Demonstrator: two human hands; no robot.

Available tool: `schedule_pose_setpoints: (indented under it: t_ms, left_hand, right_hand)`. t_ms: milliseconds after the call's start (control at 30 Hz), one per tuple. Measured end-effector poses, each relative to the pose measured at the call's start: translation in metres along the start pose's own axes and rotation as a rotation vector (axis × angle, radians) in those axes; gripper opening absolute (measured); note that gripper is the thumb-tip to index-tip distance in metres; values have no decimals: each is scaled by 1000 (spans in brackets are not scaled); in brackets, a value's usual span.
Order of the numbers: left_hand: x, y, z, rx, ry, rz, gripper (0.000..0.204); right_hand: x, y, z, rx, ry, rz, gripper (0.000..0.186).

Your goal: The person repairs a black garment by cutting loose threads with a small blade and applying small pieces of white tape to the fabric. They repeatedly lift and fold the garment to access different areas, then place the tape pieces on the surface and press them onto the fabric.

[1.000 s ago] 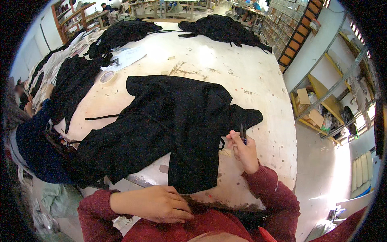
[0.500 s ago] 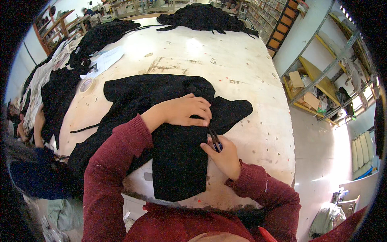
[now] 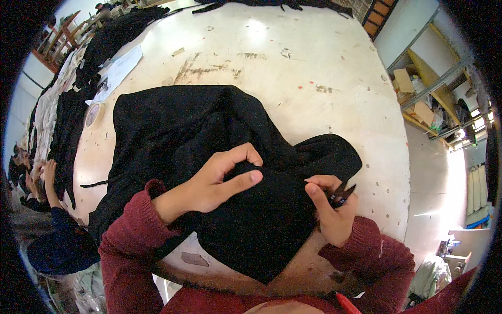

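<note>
A black cloth garment (image 3: 178, 125) lies spread on the pale, worn table (image 3: 261, 57) in front of me, with a drawstring trailing left. My left hand (image 3: 224, 179) is closed on a fold near its middle, thumb on top. My right hand (image 3: 332, 208) holds small dark thread snips (image 3: 341, 195) in its palm while its thumb and forefinger pinch the garment's edge, a little to the right of my left hand.
A tape roll (image 3: 94, 113) and paper sheet (image 3: 120, 69) lie left, beside piles of black (image 3: 112, 34) and white cloth (image 3: 46, 125). A co-worker's hands (image 3: 49, 172) work at the left edge. More black cloth lies along the back; shelving (image 3: 418, 104) stands right.
My left hand has risen from the lower edge onto the garment and now grips it. My right hand has moved to the edge, and the near panel has swung rightward into a pointed corner.
</note>
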State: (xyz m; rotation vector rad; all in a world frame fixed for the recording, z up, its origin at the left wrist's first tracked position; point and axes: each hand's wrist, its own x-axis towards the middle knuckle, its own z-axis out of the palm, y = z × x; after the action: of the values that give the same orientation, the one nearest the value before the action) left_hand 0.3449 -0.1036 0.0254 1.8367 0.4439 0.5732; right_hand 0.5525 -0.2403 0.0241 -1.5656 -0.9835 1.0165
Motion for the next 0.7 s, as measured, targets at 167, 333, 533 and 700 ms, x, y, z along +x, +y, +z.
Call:
schedule_pose_setpoints:
  t_ms: [167, 333, 533, 700]
  left_hand:
    - [1, -7, -5, -13, -90, -24, 24]
    - [2, -10, -9, 11, -109, -20, 23]
    - [5, -10, -12, 23, -119, -16, 23]
    - [2, -12, -12, -15, -120, -36, 21]
  right_hand:
    - [6, 6, -4, -55, -24, 32, 15]
    - [8, 3, -3, -37, -48, -9, 14]
    - [7, 3, -5, -34, -53, 19, 14]
    - [8, 3, -4, -10, -57, 58, 14]
